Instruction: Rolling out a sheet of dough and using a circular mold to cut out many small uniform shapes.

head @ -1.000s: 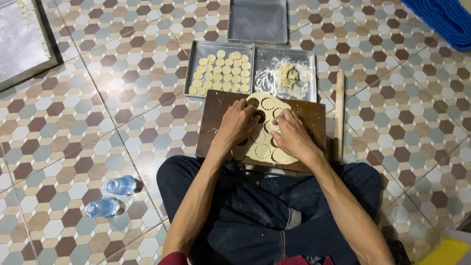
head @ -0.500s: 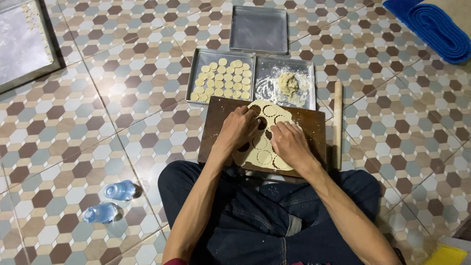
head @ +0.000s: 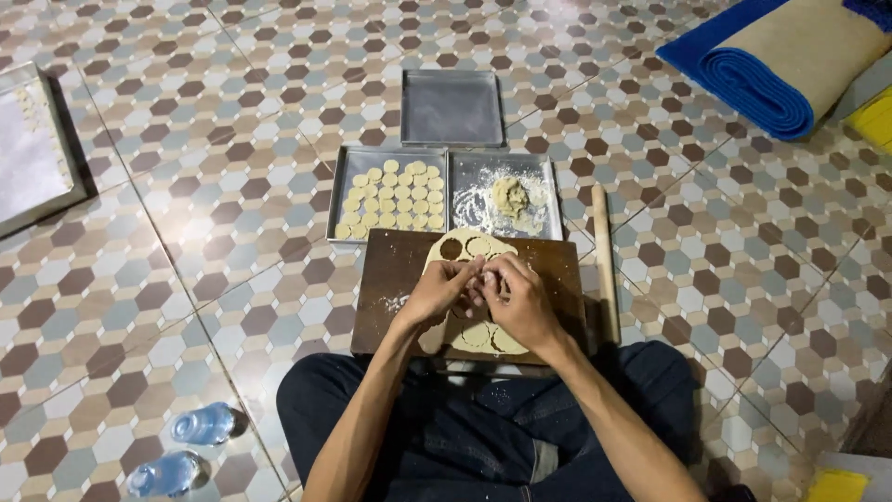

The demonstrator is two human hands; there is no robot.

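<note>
Both hands, left hand (head: 444,290) and right hand (head: 517,297), pinch dough sheet (head: 476,279); beyond them, tray (head: 346,200) nearly full, few rounds (head: 478,335) uncollected.

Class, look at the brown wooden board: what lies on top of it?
On the board lies a rolled dough sheet with round cut-outs. The left hand and right hand cover its middle, hiding whatever lies there.
</note>
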